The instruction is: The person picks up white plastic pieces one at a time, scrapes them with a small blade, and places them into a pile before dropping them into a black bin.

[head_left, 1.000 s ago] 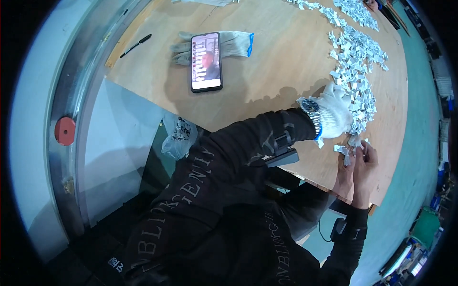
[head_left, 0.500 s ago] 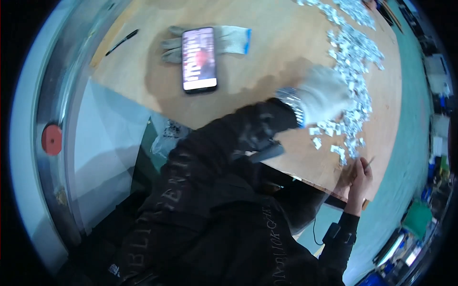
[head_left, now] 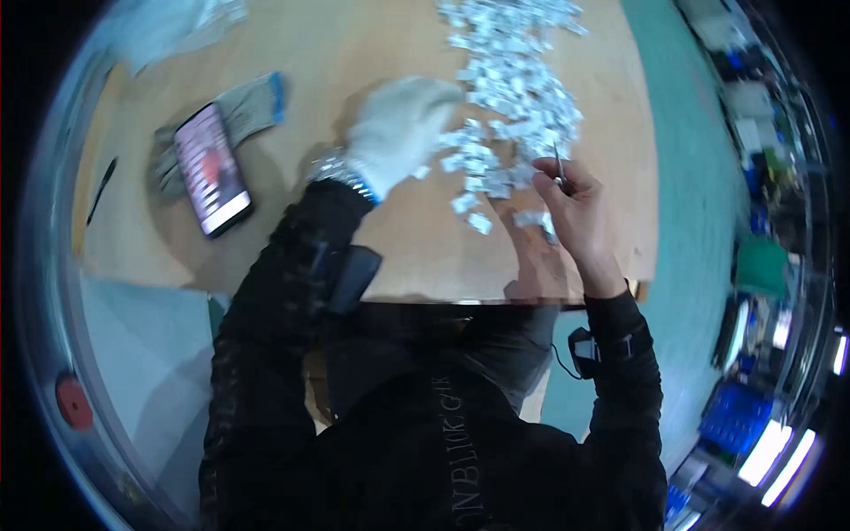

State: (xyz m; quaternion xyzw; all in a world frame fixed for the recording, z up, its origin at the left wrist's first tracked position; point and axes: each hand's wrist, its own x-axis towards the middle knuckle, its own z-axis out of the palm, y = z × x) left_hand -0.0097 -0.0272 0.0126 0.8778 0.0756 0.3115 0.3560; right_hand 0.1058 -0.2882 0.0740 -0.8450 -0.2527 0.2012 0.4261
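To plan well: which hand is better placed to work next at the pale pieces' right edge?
Probably the right hand: bare, it holds a thin object near that edge; the gloved left hand is left of the pale pieces.

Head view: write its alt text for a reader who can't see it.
A person's bare right hand holds a slim object at the edge of a spread of small pale pieces on a wooden table. The white-gloved left hand is beside the pieces. Farther left, a phone lies on a grey glove.

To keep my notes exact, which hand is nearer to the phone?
Left. The left hand is right of the phone; the right hand is farther right, near the whitish pieces.
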